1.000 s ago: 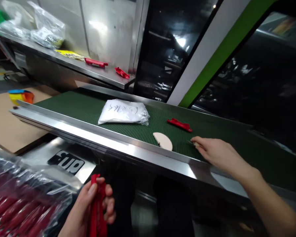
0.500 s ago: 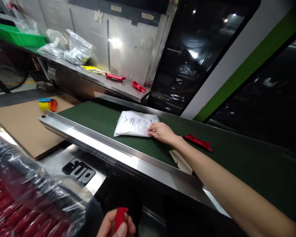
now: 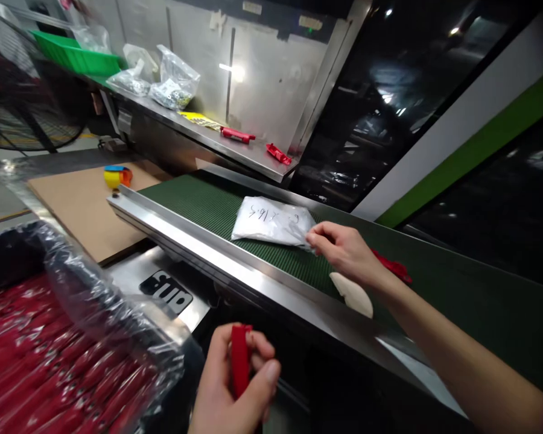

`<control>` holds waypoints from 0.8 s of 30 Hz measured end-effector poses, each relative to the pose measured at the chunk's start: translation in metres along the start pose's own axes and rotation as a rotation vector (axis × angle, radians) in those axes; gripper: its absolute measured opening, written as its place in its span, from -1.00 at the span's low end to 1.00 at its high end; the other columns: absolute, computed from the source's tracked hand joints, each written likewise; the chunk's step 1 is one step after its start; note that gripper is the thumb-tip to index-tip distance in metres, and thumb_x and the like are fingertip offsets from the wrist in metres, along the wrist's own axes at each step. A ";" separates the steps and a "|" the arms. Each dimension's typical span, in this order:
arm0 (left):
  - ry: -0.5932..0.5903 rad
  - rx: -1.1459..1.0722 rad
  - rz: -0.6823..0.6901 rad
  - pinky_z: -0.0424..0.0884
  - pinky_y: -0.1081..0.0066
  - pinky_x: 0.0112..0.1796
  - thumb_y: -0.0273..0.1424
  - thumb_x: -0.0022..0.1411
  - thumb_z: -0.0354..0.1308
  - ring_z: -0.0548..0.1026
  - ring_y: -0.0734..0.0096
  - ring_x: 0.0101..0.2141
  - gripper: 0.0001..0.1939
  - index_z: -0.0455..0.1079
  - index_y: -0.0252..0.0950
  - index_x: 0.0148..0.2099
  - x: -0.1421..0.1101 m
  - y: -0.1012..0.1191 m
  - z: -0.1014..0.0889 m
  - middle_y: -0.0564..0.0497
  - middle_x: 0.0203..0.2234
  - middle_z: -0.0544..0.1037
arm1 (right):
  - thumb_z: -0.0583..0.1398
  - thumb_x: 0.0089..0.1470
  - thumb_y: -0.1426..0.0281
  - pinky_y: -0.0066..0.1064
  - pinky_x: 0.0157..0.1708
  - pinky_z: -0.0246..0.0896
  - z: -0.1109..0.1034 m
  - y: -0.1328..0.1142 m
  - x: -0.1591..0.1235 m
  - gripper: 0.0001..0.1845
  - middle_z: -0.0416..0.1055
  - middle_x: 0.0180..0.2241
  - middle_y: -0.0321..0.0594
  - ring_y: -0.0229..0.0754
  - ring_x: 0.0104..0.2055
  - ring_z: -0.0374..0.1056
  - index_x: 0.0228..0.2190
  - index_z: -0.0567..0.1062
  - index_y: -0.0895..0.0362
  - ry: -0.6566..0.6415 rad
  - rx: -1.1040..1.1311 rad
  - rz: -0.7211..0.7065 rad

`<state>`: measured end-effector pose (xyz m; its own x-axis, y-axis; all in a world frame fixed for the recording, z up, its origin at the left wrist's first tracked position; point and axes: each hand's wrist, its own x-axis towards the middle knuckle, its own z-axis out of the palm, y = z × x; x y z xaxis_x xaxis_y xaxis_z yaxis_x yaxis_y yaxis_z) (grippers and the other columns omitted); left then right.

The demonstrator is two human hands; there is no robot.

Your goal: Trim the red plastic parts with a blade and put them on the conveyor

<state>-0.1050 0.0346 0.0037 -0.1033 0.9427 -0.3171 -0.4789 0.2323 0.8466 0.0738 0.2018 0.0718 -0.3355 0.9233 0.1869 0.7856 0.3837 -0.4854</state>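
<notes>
My left hand (image 3: 235, 386) is closed around a red plastic part (image 3: 240, 364), held upright below the conveyor's steel rail. My right hand (image 3: 344, 250) reaches over the green conveyor belt (image 3: 199, 205) and pinches the right corner of a white plastic bag (image 3: 271, 220) with handwriting on it. A pale half-round piece (image 3: 353, 295) lies on the belt just below my right wrist. Another red part (image 3: 396, 267) lies on the belt behind my forearm, partly hidden.
A clear bag full of red parts (image 3: 49, 361) sits at the lower left. A steel shelf (image 3: 199, 135) behind the belt carries two red parts, clear bags and a green tray (image 3: 72, 57). Cardboard (image 3: 81, 205) with a yellow object lies left. A fan stands far left.
My right hand went from lying on the bag's corner to pinching it with the fingers lifted. My left hand rose with the red part. The view shifted left.
</notes>
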 end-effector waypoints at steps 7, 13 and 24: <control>-0.143 0.029 0.127 0.25 0.59 -0.54 -0.31 0.20 0.28 0.30 0.66 -0.56 -0.72 0.21 -0.22 -0.22 0.000 0.007 0.021 0.14 -0.37 0.42 | 0.08 0.26 0.41 -0.53 -0.40 0.16 0.027 -0.064 -0.123 -0.80 0.32 -0.46 -0.38 -0.38 -0.43 0.25 -0.42 0.39 0.11 -0.001 0.279 -0.108; -0.100 0.141 0.050 0.24 0.57 -0.53 -0.38 0.24 0.20 0.28 0.64 -0.56 -0.77 0.16 -0.20 -0.18 -0.014 -0.023 0.014 0.16 -0.38 0.37 | 0.07 0.25 0.45 -0.56 -0.47 0.13 0.047 -0.051 -0.166 -0.82 0.26 -0.49 -0.39 -0.38 -0.48 0.20 -0.42 0.33 0.11 0.178 0.302 0.087; -0.229 0.897 0.667 0.44 0.54 -0.39 -0.53 0.19 0.07 0.52 0.45 -0.39 -0.57 0.15 -0.11 0.08 -0.033 -0.042 0.007 0.08 -0.29 0.48 | 0.17 0.19 0.41 -0.55 -0.29 0.32 0.038 -0.045 -0.222 -0.80 0.38 -0.30 -0.28 -0.34 -0.33 0.35 -0.12 0.37 0.10 0.299 0.235 0.056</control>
<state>-0.0753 -0.0045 -0.0188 0.1018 0.9427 0.3177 0.4171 -0.3304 0.8467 0.0933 -0.0210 0.0197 -0.1018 0.9202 0.3781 0.6466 0.3500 -0.6778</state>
